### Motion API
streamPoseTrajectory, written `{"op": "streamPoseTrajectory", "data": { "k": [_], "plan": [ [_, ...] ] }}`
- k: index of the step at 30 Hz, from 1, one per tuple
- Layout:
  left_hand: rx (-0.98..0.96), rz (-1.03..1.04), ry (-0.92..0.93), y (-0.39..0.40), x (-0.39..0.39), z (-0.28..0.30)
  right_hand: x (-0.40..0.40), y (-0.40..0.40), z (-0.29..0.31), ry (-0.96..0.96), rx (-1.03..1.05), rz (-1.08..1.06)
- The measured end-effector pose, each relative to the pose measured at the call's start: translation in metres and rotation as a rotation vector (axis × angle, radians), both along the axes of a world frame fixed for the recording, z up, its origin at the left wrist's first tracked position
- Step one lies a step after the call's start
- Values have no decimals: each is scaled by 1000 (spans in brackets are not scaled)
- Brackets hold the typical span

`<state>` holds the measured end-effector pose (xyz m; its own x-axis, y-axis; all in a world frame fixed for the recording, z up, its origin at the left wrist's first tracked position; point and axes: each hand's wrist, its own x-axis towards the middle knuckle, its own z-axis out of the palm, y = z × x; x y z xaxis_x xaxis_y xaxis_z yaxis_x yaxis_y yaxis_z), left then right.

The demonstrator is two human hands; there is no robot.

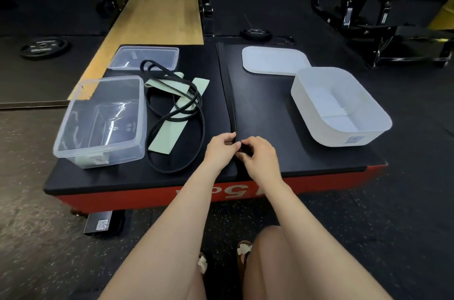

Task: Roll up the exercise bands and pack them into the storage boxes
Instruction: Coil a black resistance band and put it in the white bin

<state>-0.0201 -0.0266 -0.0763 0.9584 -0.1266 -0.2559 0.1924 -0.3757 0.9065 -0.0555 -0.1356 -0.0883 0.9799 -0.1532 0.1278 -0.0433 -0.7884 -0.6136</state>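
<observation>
Both your hands sit close together at the near edge of the table [307, 159]. Your left hand [221, 150] pinches a flat black band [232, 113] with curled fingers. Your right hand [258, 155] pinches the near end of it too, where a small dark roll seems to be starting. How tight that roll is, you cannot tell, since your fingers hide it.

That band lies in a long straight line away from you, up the middle of the table. It looks soft and bendy, light, and a bit springy. It may try to pop open, so keep your thumbs pressed on the roll as you turn it. Hold it at the rolled end, not in the middle.

More bands wait on the left. A thin black loop [194, 113] lies tangled over a pale green band [172, 128]. The green one looks like soft flat cloth and should roll easily. The thin loop looks rubbery and may twist.

A clear box [73, 137] stands at the left, just beside those bands, and its lid [145, 58] lies behind it. A white box [319, 132] stands on the right, with a white lid [272, 60] touching its far corner. Nothing shows inside the white box.
</observation>
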Motion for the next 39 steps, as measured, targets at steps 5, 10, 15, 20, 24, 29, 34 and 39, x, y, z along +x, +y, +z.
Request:
{"op": "streamPoseTrajectory", "data": {
  "k": [5,10,15,20,24,29,34,39],
  "plan": [
    [99,25,-1,-1,-2,5,4,-13,19,131,-49,155],
    [125,21,52,1,-2,14,7,-26,31,218,-44,287],
    [226,-21,107,-5,3,22,10,-43,37,288,-55,439],
    [368,-90,192,-13,12,33,21,-50,45,363,-90,514],
    [429,-111,253,-19,20,40,26,-47,47,390,-167,523],
    [475,-128,289,-22,26,39,23,-38,49,383,-371,508],
    [473,-89,282,-20,28,34,9,-23,48,426,-506,286],
    [402,-64,236,-15,24,31,6,-7,43,415,-544,174]
  ]
}}
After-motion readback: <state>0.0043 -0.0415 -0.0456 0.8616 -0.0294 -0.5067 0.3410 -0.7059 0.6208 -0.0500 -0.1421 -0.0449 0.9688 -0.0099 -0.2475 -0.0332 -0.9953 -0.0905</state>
